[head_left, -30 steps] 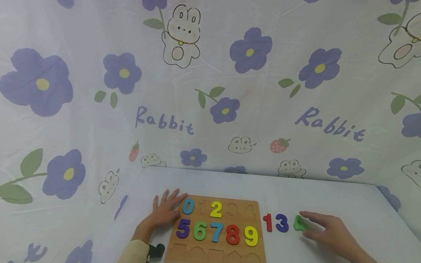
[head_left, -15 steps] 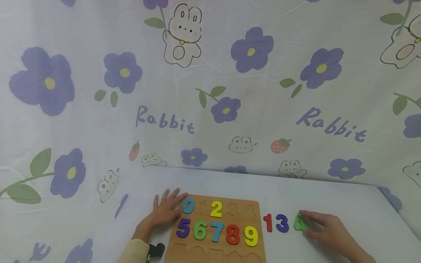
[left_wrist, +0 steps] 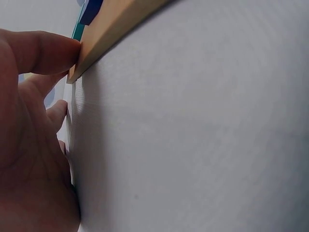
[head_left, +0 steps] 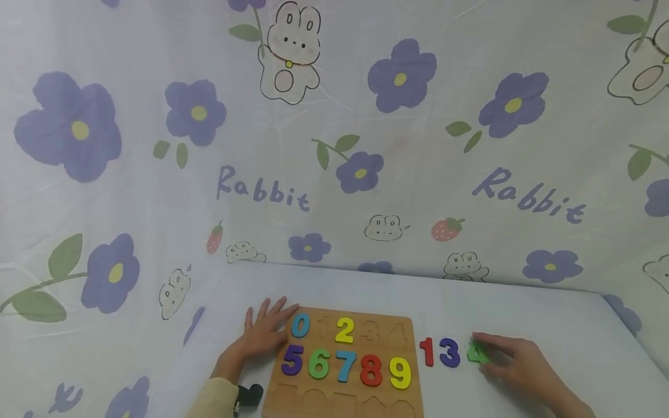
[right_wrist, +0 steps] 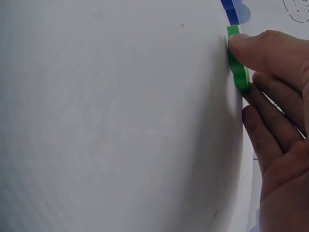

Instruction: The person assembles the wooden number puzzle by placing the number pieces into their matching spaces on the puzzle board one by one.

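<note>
A wooden number puzzle board (head_left: 360,343) lies on the white table. At its upper left corner rests my left hand (head_left: 261,338), fingers spread, with the thumb touching the board's side in the left wrist view. To the right of the board my right hand (head_left: 514,366) pinches a green number 4 (right_wrist: 237,63) between thumb and fingers. This piece sits flat on the table, partly covered by the fingertips. Just left of it stand a purple number 3 (head_left: 449,353) and a red number 1 (head_left: 427,352).
Coloured numbers sit in the board, among them a blue 0 (head_left: 300,325), a yellow 2 (head_left: 345,330) and a red 8 (head_left: 371,370). Outlined recesses show in the top and bottom rows. A patterned rabbit cloth (head_left: 334,226) hangs behind the white table (head_left: 564,325).
The right fingers have shifted slightly left over the green number 4, covering more of it. The left hand and the board stay in place; the head view has tilted a little.
</note>
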A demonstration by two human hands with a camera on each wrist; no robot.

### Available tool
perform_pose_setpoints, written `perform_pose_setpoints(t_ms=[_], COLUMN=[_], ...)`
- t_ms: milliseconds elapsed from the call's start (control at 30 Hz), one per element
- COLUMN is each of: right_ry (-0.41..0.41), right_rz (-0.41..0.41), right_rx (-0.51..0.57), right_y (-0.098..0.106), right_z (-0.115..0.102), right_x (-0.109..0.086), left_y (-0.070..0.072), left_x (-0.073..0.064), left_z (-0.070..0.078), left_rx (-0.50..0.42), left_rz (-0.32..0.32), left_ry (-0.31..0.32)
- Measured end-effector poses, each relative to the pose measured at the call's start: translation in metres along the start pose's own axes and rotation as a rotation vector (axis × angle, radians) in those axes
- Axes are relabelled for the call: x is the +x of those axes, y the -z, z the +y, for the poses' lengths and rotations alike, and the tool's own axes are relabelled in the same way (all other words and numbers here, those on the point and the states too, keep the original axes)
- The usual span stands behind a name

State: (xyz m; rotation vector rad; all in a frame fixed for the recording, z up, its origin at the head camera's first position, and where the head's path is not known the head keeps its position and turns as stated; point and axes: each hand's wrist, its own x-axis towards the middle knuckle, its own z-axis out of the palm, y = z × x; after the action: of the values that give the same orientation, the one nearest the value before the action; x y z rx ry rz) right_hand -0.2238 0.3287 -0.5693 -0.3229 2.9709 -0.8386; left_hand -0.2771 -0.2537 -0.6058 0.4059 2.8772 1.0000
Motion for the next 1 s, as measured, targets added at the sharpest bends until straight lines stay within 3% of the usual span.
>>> perform_pose_setpoints(t_ms=[233, 467, 667, 1000], right_ry=[0.017, 0.055, 0.071, 0.066], right_rz=[0.038, 0.081, 0.14, 0.176], right_rx=[-0.015, -0.024, 0.018, 0.132], right_y=[0.007, 0.016, 0.01, -0.01], right_z=[-0.01, -0.048, -0.081, -0.118], right_x=[0.001, 0.002, 0.007, 0.019], left_y=[-0.002, -0.004, 0.0, -0.002], left_x=[0.003, 0.004, -0.001, 0.001], left_z=[0.0, -0.004, 0.002, 0.001], left_rx=[0.053, 0.06, 0.03, 0.039], left_rz=[-0.02, -0.013, 0.0, -0.002], left_ry=[0.044, 0.05, 0.02, 0.039])
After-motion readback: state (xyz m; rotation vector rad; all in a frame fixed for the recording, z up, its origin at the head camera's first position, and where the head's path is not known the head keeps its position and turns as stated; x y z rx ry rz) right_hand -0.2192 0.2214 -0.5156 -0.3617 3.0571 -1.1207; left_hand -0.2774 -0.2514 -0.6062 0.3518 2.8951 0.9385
